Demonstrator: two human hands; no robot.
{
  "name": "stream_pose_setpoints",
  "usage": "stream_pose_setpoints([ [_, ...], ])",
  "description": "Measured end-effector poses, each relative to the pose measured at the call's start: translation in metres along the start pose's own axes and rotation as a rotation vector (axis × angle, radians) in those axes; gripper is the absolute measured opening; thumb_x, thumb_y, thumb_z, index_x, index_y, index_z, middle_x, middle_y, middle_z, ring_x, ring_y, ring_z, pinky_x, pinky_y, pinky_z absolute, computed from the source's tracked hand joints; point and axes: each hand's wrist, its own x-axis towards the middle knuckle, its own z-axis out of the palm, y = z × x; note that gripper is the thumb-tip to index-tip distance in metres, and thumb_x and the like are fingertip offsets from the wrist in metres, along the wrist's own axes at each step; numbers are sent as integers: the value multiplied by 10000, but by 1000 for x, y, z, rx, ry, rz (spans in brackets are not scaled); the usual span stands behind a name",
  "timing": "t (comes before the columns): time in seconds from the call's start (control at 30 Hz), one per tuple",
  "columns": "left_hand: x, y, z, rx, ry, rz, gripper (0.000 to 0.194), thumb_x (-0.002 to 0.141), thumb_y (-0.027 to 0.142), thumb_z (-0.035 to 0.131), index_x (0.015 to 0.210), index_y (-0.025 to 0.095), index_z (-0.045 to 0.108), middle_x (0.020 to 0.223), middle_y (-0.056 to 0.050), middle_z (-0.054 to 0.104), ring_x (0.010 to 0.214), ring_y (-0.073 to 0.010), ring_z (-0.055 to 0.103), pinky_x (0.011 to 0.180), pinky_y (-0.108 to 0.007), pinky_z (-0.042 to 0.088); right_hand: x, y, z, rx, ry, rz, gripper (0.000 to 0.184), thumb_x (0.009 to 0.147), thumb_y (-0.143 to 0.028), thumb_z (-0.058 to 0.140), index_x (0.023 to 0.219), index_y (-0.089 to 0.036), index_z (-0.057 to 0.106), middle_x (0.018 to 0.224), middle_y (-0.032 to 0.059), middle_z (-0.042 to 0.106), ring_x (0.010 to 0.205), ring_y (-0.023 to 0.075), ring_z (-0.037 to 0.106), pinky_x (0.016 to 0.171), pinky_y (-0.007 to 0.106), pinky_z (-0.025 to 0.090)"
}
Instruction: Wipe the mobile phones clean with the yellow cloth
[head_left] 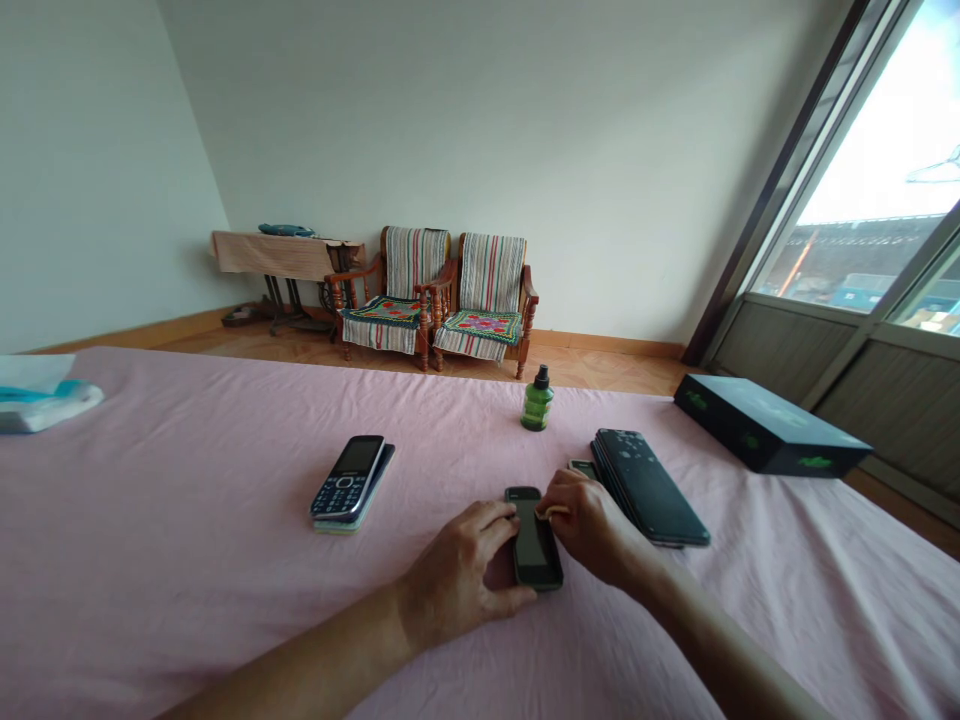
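Observation:
A dark mobile phone (533, 555) lies face up on the pink cloth in front of me. My left hand (463, 560) grips it from the left, fingertips on its upper left edge and thumb by the lower left corner. Closed in a pinch, my right hand (589, 520) presses a small pale yellowish wipe (553, 511) to the right side of the screen. Most of the wipe is hidden by the fingers. Just behind that hand, part of another small phone (583, 467) shows beside a stack of large dark phones or tablets (656, 490).
To the left lies a stack of phones with a keypad phone (349, 480) on top. A green spray bottle (537, 402) stands behind my hands. A black box (772, 425) rests at right, a white and blue packet (45, 395) at far left. Two wooden chairs (487, 290) are by the wall.

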Motion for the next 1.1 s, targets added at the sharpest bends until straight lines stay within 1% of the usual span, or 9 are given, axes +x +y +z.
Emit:
stream_pose_setpoints([
  [0.17,-1,-1,1,22,-18,-18,609,646,298,814,1180,106,592,1249,-167,573,1155,-291,541,1001,-416,444,-20,-10,-11,126,-120,9,344,635,55,448,666,-174,703,719,11,594,663,105,558,611,208,395],
  [0.27,-1,0,1,24,-29,-25,617,648,303,815,1183,89,594,1252,-181,571,1162,-296,538,1002,-416,444,-21,-9,-13,162,-155,16,351,632,53,453,658,-182,712,713,7,607,649,98,569,597,199,394],
  [0.37,0,1,0,23,-26,-29,617,636,289,823,1173,85,600,1244,-178,577,1152,-294,544,1002,-411,443,-11,-2,-9,135,-94,19,360,646,55,457,689,-183,725,736,18,632,684,114,581,635,212,409],
  [0.5,2,3,-2,5,-19,-4,599,626,257,829,1162,113,603,1227,-146,592,1127,-275,557,993,-393,451,9,9,1,1,17,-39,310,697,30,486,697,-176,718,730,37,611,738,156,559,692,264,405],
  [0.63,2,3,-3,-7,-18,-8,589,622,245,834,1152,127,606,1214,-135,599,1110,-268,568,982,-386,462,14,13,8,-24,40,-50,296,729,22,479,701,-170,703,734,42,582,758,167,535,703,279,399],
  [0.8,1,1,-1,10,-13,-23,623,617,262,842,1176,139,594,1234,-145,589,1139,-284,556,994,-417,454,-10,3,4,25,9,-74,316,720,38,467,732,-183,693,760,31,562,773,159,515,696,268,397],
  [0.87,0,0,0,13,-7,-28,630,613,271,847,1174,136,596,1232,-153,588,1142,-292,556,991,-426,457,-25,-4,3,45,-9,-67,333,710,46,452,739,-187,689,764,29,549,768,158,506,673,265,393],
  [1.0,-1,0,0,1,-4,-16,605,653,307,831,1187,158,588,1233,-142,589,1141,-291,561,974,-443,470,-51,-18,0,61,-49,-39,357,693,65,414,727,-185,666,778,33,531,769,160,500,633,260,385],
  [1.1,-1,0,0,1,-7,-8,618,654,314,836,1194,154,582,1240,-145,584,1151,-289,554,978,-441,470,-61,-24,-2,65,-69,-32,357,677,86,409,713,-181,643,785,32,525,766,159,499,633,263,382],
])
